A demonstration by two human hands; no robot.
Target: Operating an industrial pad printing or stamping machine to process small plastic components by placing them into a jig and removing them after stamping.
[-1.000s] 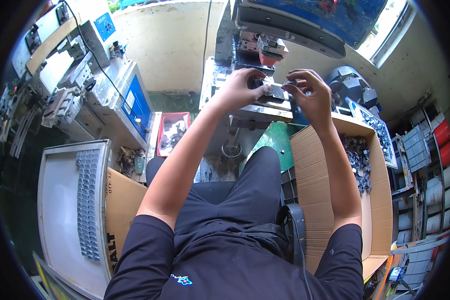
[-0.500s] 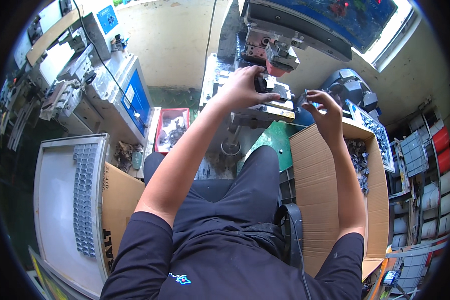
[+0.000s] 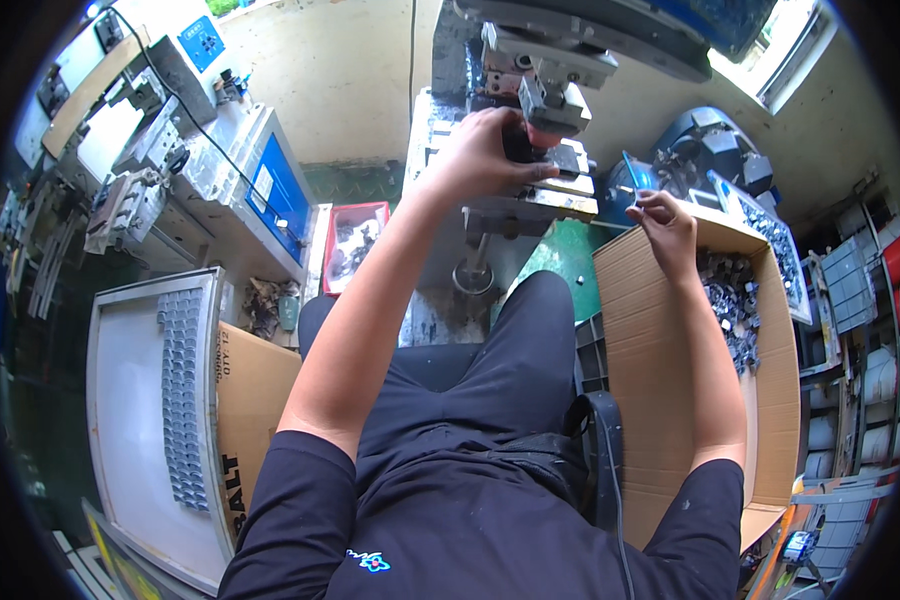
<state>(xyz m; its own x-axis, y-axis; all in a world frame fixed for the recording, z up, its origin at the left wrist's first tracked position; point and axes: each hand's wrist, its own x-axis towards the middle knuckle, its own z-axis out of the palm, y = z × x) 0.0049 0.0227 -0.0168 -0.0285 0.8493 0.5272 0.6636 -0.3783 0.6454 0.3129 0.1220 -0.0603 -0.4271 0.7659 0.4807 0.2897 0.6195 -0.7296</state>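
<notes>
My left hand [image 3: 480, 155] reaches to a bench machine, its fingers and thumb curved round a dark rounded piece [image 3: 517, 142] that they partly hide. The thumb tip lies beside a flat black block [image 3: 567, 158] on the machine's metal fixture [image 3: 560, 200]. Just above the block hangs a pinkish-red pad [image 3: 545, 136] under the machine's metal head [image 3: 555, 105]. Farther right, above the near end of a cardboard box, my right hand [image 3: 667, 228] is closed in a pinch on a small pale part [image 3: 637, 197], too small to make out.
The open cardboard box [image 3: 650, 380] at my right holds many small metal parts [image 3: 730, 290]. A tray of parts [image 3: 765, 235] lies behind it. Left of the machine stands a red bin [image 3: 332, 235]. A white framed board [image 3: 130, 400] with rows of grey pieces leans at my left.
The pad has come down nearer the black block. My right hand has moved right, away from the fixture, with its fingers closer together. My left hand stays at the machine. The whole view has shifted.
</notes>
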